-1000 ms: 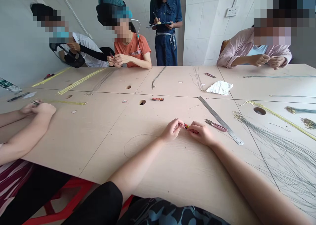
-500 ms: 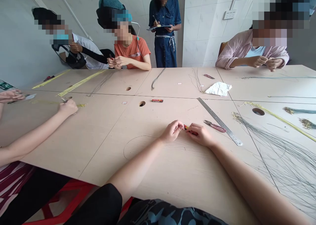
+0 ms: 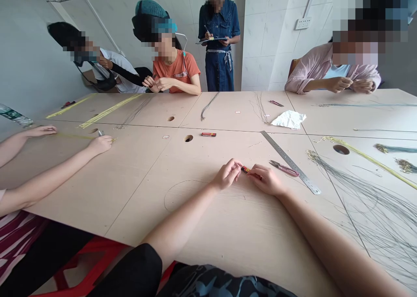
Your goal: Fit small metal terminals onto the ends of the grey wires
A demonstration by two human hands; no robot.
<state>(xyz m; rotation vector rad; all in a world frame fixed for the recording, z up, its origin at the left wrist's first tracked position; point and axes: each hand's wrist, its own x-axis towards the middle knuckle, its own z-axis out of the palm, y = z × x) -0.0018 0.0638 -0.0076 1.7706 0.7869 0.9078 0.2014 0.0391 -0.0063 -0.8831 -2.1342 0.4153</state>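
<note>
Between my two hands, just above the table, a small red and black battery shows with a bit of yellow on it. The fingers of my right hand are closed round its near end and hide part of it. My left hand is pinched at the other end, its fingertips touching or nearly touching the battery; what is in the pinch is too small to make out. A thin dark cord curves over the table and passes behind my left wrist. Close by my right hand lie pink-handled thread snips.
A steel ruler lies beyond the snips. Another red battery and crumpled white paper lie farther off. Bundles of grey cords and a yellow strand spread to the right. Co-workers sit around; a neighbour's hand works at left.
The right fingers have shifted on the battery, so its left part shows more plainly between my hands. At left, the neighbour's hands have moved apart along a yellow strand.
</note>
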